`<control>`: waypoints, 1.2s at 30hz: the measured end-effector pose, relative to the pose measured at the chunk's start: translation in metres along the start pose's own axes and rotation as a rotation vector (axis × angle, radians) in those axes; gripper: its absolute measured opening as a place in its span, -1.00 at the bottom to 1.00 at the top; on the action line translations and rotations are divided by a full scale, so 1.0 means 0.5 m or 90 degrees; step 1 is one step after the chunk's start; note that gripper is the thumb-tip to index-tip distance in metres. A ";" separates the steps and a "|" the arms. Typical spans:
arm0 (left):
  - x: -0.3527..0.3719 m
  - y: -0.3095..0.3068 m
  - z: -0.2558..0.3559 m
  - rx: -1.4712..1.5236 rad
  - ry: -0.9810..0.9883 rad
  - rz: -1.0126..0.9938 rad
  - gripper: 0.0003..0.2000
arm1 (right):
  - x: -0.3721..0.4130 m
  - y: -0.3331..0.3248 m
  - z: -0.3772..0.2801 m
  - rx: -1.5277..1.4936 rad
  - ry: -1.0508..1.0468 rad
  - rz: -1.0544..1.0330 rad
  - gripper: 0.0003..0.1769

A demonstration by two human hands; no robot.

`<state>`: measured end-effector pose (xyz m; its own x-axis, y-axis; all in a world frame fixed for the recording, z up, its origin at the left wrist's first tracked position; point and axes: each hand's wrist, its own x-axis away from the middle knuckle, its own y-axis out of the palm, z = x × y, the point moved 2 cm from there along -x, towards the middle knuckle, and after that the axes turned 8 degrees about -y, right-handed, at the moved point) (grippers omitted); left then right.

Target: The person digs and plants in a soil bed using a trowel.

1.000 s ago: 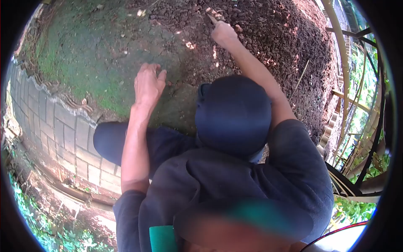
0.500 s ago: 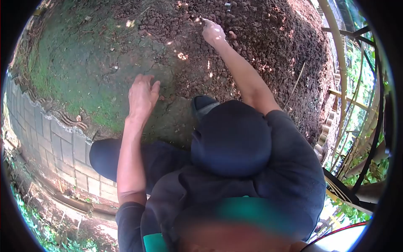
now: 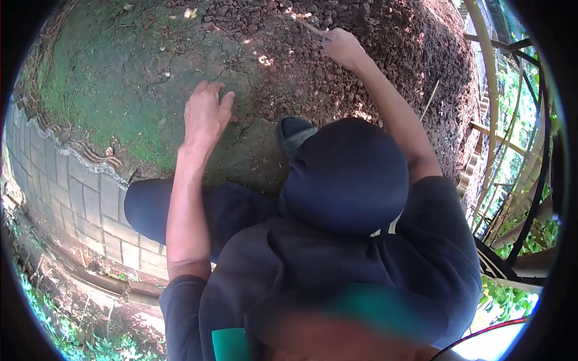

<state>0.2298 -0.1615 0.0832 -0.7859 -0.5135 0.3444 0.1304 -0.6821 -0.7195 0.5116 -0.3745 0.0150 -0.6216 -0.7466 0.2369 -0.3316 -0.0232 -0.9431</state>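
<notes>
My right hand (image 3: 346, 48) is closed around a thin, stick-like tool (image 3: 312, 27), whose exact kind I cannot make out. Its far end points up and left over the crumbly reddish-brown soil (image 3: 289, 78). Nothing is in my left hand (image 3: 208, 111), which hovers over the mossy ground (image 3: 138, 90) with its fingers loosely bent and apart. Between the two hands, the edge of the loose clods meets the smoother green ground.
A dark shoe (image 3: 295, 133) and my bent knee (image 3: 346, 174) are below the soil patch. Grey paving (image 3: 90, 201) runs along the left behind a wavy edging (image 3: 78, 150). A thin stick (image 3: 430, 99) lies on the right; poles (image 3: 484, 66) stand beyond.
My right hand has moved right and slightly down, and the thin tool now shows more fully. My left hand has risen a little, still empty. My knee has shifted slightly.
</notes>
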 end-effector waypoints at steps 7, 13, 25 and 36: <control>0.004 0.039 0.027 0.165 -0.104 -0.113 -0.72 | -0.118 -0.146 -0.110 -0.045 0.154 -0.335 -0.74; 0.035 0.074 0.052 0.167 -0.029 -0.187 -0.72 | -0.113 0.032 -0.078 -0.124 0.213 0.017 -0.65; 0.011 0.069 -0.025 -0.003 0.010 -0.062 -0.70 | -0.100 0.025 0.062 -0.745 0.341 0.069 -0.58; 0.033 0.181 0.080 0.295 0.002 -0.279 -0.77 | 0.104 -0.014 -0.008 -0.081 0.132 -0.055 -0.60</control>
<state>0.2529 -0.2524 0.0478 -0.8273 -0.1347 0.5453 0.0435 -0.9833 -0.1768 0.4784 -0.4105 0.0348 -0.7150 -0.5926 0.3709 -0.4688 0.0129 -0.8832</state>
